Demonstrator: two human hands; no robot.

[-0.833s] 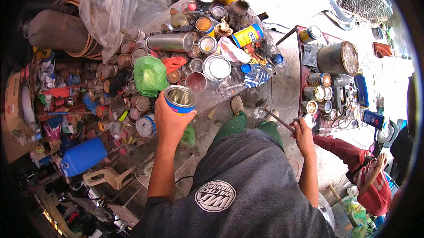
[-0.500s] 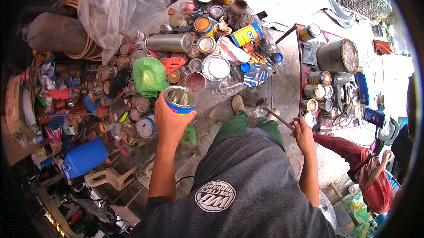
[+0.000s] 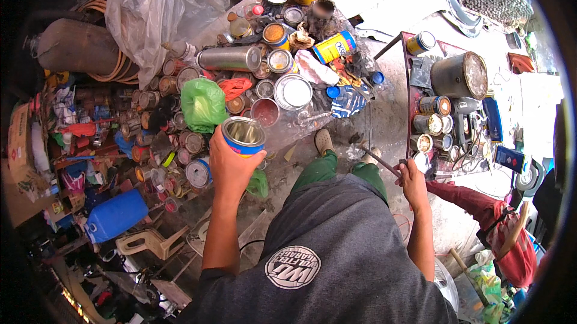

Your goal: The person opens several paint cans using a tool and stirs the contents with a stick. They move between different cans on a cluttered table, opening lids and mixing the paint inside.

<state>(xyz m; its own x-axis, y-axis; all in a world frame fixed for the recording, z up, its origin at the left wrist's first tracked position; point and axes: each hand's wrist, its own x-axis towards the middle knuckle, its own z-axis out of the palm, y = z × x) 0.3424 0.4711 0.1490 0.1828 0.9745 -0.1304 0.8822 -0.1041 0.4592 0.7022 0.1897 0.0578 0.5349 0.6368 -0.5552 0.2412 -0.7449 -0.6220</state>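
Note:
My left hand (image 3: pixel 230 171) is wrapped round an open metal paint can (image 3: pixel 244 133) with a blue and yellow label. The can is lidless, and its inner wall shows bare and shiny. It is held in front of the cluttered table, close to a cup with reddish residue (image 3: pixel 265 112) and a green plastic bag (image 3: pixel 203 105). In my right hand (image 3: pixel 411 184) is a thin dark stick (image 3: pixel 384 163), gripped at one end. Its other end points forward and left above the floor, near my shoe.
Used paint cans, a metal cylinder (image 3: pixel 229 58) and a white-lidded can (image 3: pixel 293 91) crowd the table ahead. On the right, a reddish table (image 3: pixel 415 71) bears a large drum (image 3: pixel 460 76) and more cans. Another person in red (image 3: pixel 508 246) is at the lower right.
My hands, the paint can and the stick stay almost where they were. At the right, the person in red has shifted slightly, and their arm has moved.

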